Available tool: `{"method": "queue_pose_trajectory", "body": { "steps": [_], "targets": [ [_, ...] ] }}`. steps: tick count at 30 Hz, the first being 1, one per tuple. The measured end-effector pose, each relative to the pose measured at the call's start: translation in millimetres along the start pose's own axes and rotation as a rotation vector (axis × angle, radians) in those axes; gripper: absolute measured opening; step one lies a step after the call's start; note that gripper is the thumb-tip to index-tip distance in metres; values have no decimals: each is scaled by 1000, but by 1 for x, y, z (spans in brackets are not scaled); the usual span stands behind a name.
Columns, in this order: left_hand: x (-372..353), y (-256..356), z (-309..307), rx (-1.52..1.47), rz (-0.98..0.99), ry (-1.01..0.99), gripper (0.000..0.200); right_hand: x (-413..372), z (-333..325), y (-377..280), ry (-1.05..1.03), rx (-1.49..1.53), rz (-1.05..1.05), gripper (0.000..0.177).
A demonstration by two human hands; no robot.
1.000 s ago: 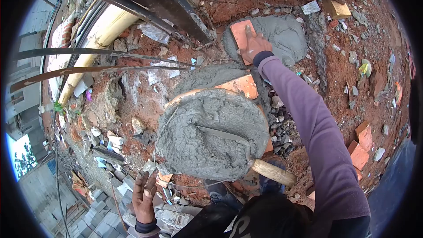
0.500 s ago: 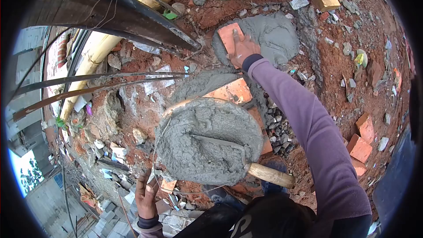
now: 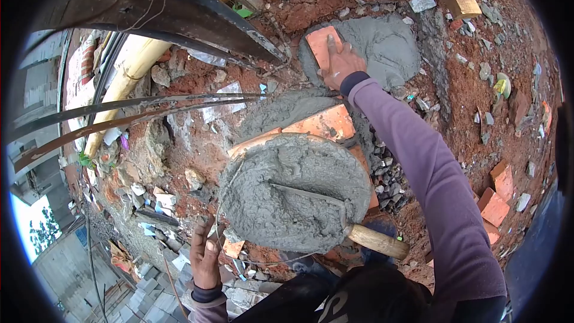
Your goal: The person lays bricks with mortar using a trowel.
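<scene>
My right hand (image 3: pixel 344 64) grips an orange brick (image 3: pixel 321 45), fingers and thumb across its near side. The brick sits in a spread bed of wet grey mortar (image 3: pixel 385 48). My left hand (image 3: pixel 206 256) is at the lower left with its fingers apart, beside the thin wire handle of a round container. That container is heaped with mortar (image 3: pixel 299 215). A trowel lies on the heap, its blade partly sunk in the mortar and its wooden handle (image 3: pixel 378 241) jutting out over the rim. Just beyond the container is a mortar-smeared brick (image 3: pixel 323 124).
Dark metal bars (image 3: pixel 173 18) and bamboo poles (image 3: pixel 125 78) slant in from the upper left. Loose bricks (image 3: pixel 495 206) lie on the red soil at right. Gravel (image 3: pixel 391 188) sits beside the container, and wooden pieces (image 3: pixel 457 3) lie at the top.
The view has shifted slightly, so the scene sits a little further right. My right hand stays on the brick in the mortar; my left hand stays by the wire handle.
</scene>
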State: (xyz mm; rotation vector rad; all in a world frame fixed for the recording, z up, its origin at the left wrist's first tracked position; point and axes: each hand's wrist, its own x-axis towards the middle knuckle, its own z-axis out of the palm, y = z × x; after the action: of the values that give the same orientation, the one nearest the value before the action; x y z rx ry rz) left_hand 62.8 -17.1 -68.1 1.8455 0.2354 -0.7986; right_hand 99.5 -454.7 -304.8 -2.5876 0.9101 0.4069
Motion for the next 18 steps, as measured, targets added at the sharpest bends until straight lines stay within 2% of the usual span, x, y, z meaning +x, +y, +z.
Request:
{"method": "queue_pose_trajectory", "body": {
  "steps": [3,13,18],
  "targets": [
    [0,2,5,-14,-19,11,75,3,5,-2,-66,22,36,89],
    [-2,1,2,11,24,-2,76,0,-8,-3,-79,6,26,91],
    [-5,12,9,29,32,10,83,10,4,-3,-29,14,30,90]
  ]
}}
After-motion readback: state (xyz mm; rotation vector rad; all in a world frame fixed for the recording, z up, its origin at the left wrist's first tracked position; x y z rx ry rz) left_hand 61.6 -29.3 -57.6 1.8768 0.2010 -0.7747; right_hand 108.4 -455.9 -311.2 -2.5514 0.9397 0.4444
